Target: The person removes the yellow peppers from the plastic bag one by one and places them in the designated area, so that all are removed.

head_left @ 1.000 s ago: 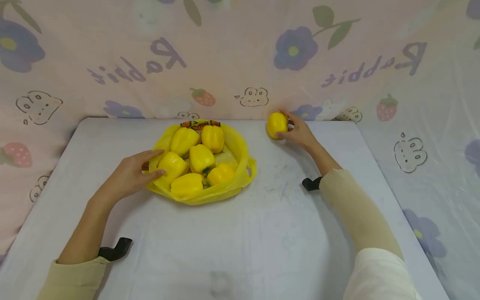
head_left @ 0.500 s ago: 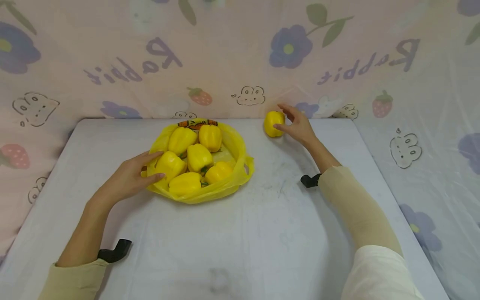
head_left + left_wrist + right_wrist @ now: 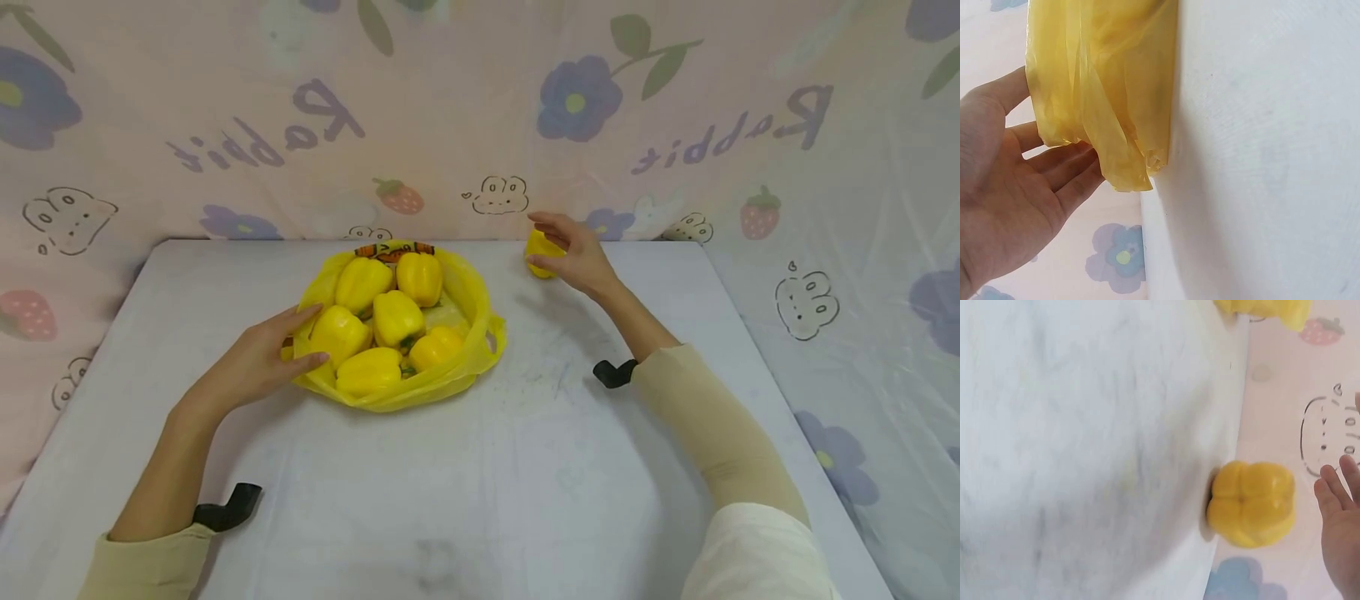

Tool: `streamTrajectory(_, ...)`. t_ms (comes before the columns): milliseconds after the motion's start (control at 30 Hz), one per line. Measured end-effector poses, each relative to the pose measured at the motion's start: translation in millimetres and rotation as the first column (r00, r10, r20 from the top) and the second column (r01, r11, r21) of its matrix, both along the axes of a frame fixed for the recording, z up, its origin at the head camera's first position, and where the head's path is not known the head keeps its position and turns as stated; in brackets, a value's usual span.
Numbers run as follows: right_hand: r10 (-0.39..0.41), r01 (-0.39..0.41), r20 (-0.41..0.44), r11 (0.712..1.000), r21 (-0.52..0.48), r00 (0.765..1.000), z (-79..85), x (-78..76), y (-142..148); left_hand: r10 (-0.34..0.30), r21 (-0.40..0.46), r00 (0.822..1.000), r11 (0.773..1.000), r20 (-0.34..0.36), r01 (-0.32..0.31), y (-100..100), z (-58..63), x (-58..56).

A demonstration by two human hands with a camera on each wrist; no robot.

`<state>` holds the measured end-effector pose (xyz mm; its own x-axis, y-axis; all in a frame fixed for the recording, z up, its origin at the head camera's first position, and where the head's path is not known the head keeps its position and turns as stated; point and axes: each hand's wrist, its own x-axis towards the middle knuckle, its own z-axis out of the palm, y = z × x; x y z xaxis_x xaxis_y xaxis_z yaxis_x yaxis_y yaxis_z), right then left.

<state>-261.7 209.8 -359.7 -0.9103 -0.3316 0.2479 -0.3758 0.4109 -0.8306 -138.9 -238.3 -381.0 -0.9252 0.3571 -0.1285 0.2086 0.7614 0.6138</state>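
Note:
Several yellow bell peppers (image 3: 399, 318) lie inside a yellow plastic bag (image 3: 480, 367) whose mouth is spread wide. At the bag's left side, my left hand (image 3: 258, 358) touches the plastic with thumb and fingers spread apart. The left wrist view has its relaxed fingers against the outside of the bag (image 3: 1129, 81), and the peppers are hidden there. One lone bell pepper (image 3: 1250, 503) stands on the table near the back edge, to the right of the bag. My right hand (image 3: 577, 254) is over it with extended fingers, partly covering it in the head view; the right wrist view has a gap between them.
The table (image 3: 480, 483) has a white cover with faint marks. Behind it hangs a printed curtain (image 3: 450, 100) close to the back edge, and it continues along both sides. A black wrist mount (image 3: 228, 507) sticks out near each wrist.
My right hand has let go of the lone bell pepper, its fingers straightening and shifting left above it. The pepper stays near the back edge. My left hand remains at the bag.

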Motion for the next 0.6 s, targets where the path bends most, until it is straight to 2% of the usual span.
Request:
streamTrajectory(167, 0.058, -0.058, 0.002, 0.998, -0.013, 0.998, 9.5, 10.6, -16, -0.005, -0.002, 1.0, 1.0, 0.009, 0.005, 1, 1.8, 0.2)
streamTrajectory(367, 0.121, -0.123, -0.042, 0.991, -0.054, 0.992, 10.0, 15.0, -32, -0.006, -0.001, 1.0, 1.0, 0.006, 0.006, 1, 1.1, -0.2)
streamTrajectory(600, 0.205, -0.208, -0.04, 0.974, -0.09, 0.978, 9.0, 17.0, -55, -0.007, 0.001, 1.0, 1.0, 0.004, 0.007, 0, 0.3, -0.8)
